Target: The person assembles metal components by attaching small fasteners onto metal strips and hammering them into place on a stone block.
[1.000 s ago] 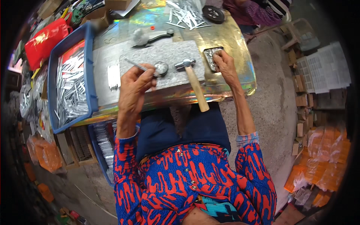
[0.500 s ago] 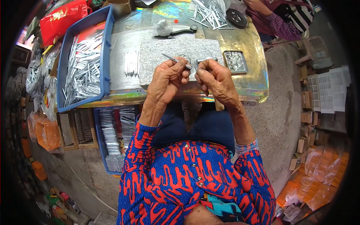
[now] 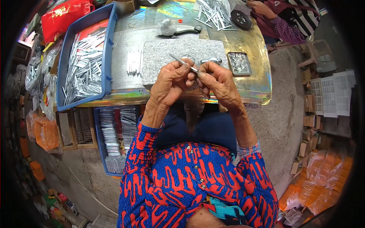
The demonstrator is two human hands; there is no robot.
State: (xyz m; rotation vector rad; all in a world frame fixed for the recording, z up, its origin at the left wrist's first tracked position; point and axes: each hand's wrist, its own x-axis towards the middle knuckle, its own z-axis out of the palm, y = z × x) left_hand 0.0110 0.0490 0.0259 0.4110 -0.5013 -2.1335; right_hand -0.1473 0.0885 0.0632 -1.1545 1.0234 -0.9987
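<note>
Above the near edge of a grey speckled stone block (image 3: pixel 159 49), my left hand (image 3: pixel 169 81) pinches a thin silver metal rod (image 3: pixel 178 59), tilted with its free end up to the left. My right hand (image 3: pixel 218 81) is closed at the rod's lower end, its thumb and fingertips pressed together; whatever sits between them is too small to make out. Behind my fingers on the block lie a metal head like a hammer's (image 3: pixel 213 60) and a round shiny piece (image 3: pixel 188 57), both partly hidden. A row of similar rods (image 3: pixel 134 62) lies left of the block.
A blue tray (image 3: pixel 108 49) full of loose rods stands at the left. A square tray of small metal parts (image 3: pixel 239 62) is right of the block. Behind it lie a black-handled tool (image 3: pixel 186 31), more rods (image 3: pixel 215 15) and a black reel (image 3: pixel 240 19). Another person's hand (image 3: pixel 262 7) shows far right.
My right hand has moved slightly left, and its fingertips now meet the rod's lower end. The left hand still holds the rod, shifted a little to the right.
</note>
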